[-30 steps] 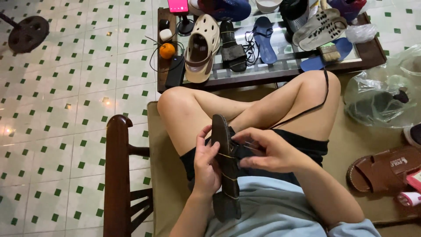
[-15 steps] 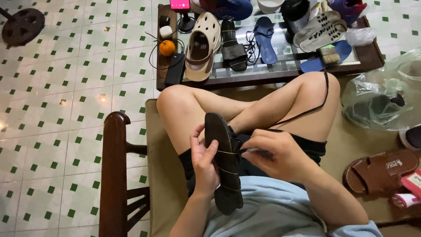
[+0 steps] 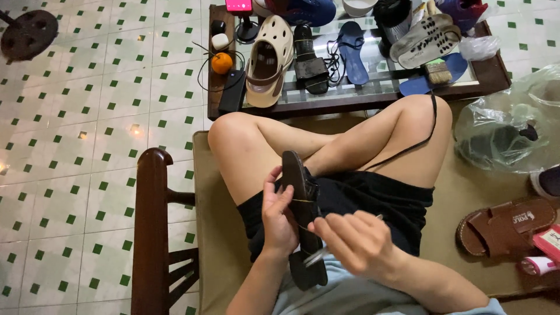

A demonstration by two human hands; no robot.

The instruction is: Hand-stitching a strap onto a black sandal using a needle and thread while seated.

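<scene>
Sandal (image 3: 303,216), dark, judged light and bendy, is gripped edgewise by left hand (image 3: 279,217); thin needle-like tool (image 3: 318,255) is pinched in right hand (image 3: 356,242), best held mid-sole

Ahead of my knees a glass-topped desk (image 3: 373,96), on it a beige clog (image 3: 268,61), an orange (image 3: 221,63), a blue insole (image 3: 353,51), a small brush (image 3: 438,71), to my right a brown slide sandal (image 3: 506,226), a clear plastic bag (image 3: 507,125), green-and-white tiled floor (image 3: 87,128)
</scene>
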